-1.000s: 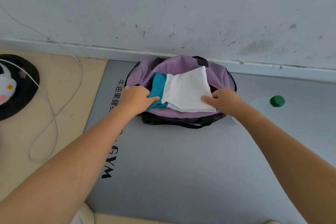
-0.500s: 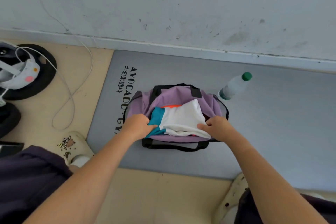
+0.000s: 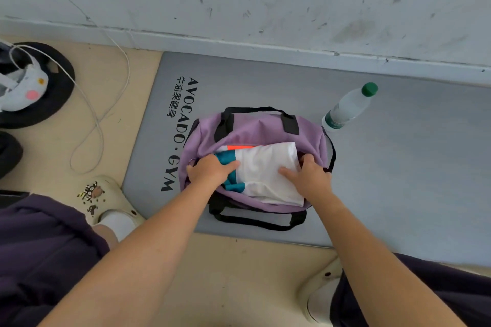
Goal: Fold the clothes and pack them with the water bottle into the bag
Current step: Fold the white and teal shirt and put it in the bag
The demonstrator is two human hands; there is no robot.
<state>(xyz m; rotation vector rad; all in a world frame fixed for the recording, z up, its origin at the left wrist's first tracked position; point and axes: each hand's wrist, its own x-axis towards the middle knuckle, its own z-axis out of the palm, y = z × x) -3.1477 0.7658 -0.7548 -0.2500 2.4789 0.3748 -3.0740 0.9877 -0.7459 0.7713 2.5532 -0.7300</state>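
Head view: purple bag (image 3: 255, 130) open on grey mat (image 3: 398, 180); folded clothes (image 3: 268, 170) lie in its mouth, long axis left-right; left hand (image 3: 211, 171) presses teal end, fingers curled over cloth; right hand (image 3: 305, 176) presses white end, fingers fairly flat; bottle (image 3: 345, 110) upright beyond bag's right end, nearer right hand, not yet packed.

Both hands are pressing a folded white-teal garment (image 3: 268, 170) into the open purple bag (image 3: 255, 130) on the grey gym mat (image 3: 398, 167): left hand (image 3: 210, 171) w/ curled fingers, right hand (image 3: 308, 176) flat. Water bottle (image 3: 348, 107) is standing nearby.
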